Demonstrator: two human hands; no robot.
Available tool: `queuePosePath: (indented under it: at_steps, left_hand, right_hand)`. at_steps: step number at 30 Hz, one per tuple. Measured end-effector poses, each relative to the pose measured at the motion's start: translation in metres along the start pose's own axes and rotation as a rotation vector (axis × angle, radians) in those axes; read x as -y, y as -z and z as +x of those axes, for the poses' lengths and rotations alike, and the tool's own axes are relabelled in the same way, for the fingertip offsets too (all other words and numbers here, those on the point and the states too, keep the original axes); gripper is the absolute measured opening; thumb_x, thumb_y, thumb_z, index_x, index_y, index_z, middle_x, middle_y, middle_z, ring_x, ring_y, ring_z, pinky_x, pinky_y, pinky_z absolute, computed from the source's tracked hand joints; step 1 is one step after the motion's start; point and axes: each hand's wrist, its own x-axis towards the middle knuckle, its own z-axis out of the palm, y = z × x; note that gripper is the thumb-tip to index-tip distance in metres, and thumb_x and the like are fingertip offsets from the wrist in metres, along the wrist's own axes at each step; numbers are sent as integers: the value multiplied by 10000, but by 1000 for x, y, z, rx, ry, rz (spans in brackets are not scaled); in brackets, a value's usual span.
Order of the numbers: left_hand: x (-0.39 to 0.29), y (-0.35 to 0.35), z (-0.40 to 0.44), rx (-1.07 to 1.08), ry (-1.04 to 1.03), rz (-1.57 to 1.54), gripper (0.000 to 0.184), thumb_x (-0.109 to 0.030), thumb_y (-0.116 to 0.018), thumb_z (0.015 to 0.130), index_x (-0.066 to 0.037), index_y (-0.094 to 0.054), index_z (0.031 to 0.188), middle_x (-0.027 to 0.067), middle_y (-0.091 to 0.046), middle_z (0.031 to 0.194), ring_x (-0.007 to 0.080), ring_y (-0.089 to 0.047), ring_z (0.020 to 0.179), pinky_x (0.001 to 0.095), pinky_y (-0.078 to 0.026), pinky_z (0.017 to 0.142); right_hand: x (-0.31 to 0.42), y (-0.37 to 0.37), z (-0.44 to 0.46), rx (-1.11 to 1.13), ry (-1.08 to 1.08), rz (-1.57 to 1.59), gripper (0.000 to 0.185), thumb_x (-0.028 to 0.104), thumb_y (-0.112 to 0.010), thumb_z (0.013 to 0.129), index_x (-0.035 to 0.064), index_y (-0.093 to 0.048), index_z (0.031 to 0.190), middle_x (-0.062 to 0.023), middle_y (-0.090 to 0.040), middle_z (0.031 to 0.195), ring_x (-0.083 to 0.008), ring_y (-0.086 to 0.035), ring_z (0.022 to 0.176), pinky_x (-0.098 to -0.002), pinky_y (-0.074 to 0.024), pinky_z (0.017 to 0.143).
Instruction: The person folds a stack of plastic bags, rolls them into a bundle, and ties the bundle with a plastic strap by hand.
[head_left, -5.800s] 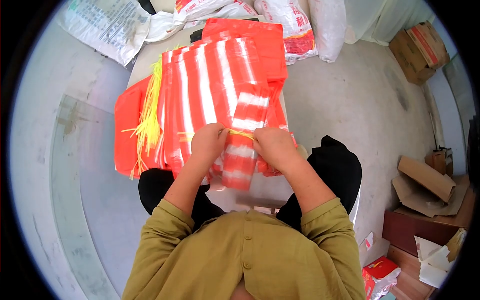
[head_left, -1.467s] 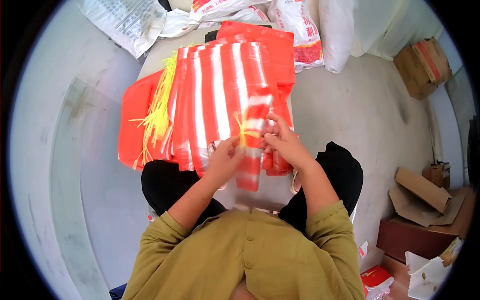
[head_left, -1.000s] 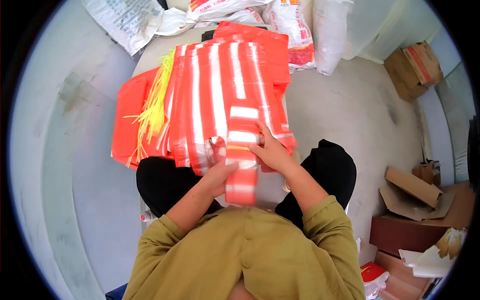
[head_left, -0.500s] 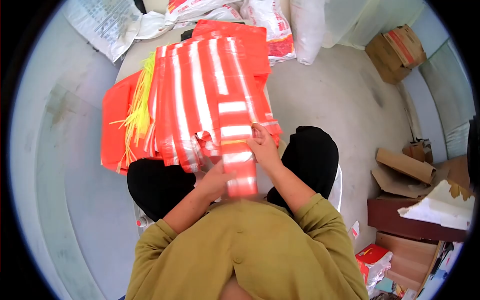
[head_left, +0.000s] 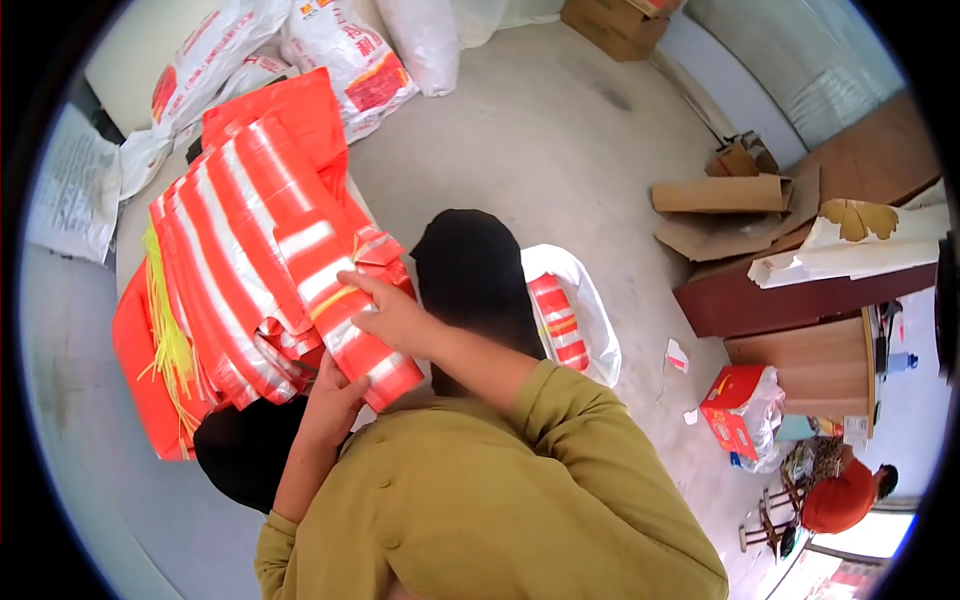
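Note:
A folded bundle of red-and-white striped plastic bags [head_left: 333, 290] lies over my lap, with a yellow tie [head_left: 332, 302] across it. My right hand [head_left: 390, 318] is closed on its right edge beside the tie, thumb and fingers near the yellow strip. Lower down, my left hand [head_left: 335, 400] grips the bundle's bottom left edge; some of its fingers are hidden underneath. Beneath and beyond lies a stack of striped plastic bags [head_left: 215, 230]. Yellow strips [head_left: 168, 330] hang along the stack's left side.
A white sack [head_left: 597, 325] with striped bundles inside stands right of my knee. Filled white sacks [head_left: 345, 60] are at the back. Cardboard [head_left: 725, 195] and a red box [head_left: 730, 400] lie to the right. A person in red [head_left: 840, 497] sits at the far right.
My view has swung right, so the stack appears farther left and the white sack and seated person now show. Both hands still hold the bundle, which appears more tilted.

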Motion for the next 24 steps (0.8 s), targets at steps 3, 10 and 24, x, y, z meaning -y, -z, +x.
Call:
queuePosePath:
  at_steps: [3,10,24]
  left_hand:
    - [1,19,-2,164,68,8,897,-198,-786,965,-125,-238,1671,185,-655,1399,311,-686,1239,432,-563,1038]
    - [13,56,8,123,365,287,763,-281,-783,979,-95,-378,1597,183,-650,1413,304,-669,1265,396,-549,1039]
    - [77,101,20,-104,559,328,577,-198,-614,1061,-72,-390,1577,179,-627,1451,284,-656,1277,366,-529,1041]
  right_hand:
    - [29,40,-15,-64,88,216,696,-9,-631,959,47,-407,1616,-101,-590,1470,-165,-594,1261,-307,-507,1042]
    - [20,224,-132,-297,125,171,848,76,-722,912,71,-328,1663,-110,-399,1665,-254,-403,1508,-397,-344,1229]
    - [-238,277,-268,-497,-527,2,794,66,-704,903,123,-407,1637,-188,-586,1483,-233,-588,1308,-365,-472,1099]
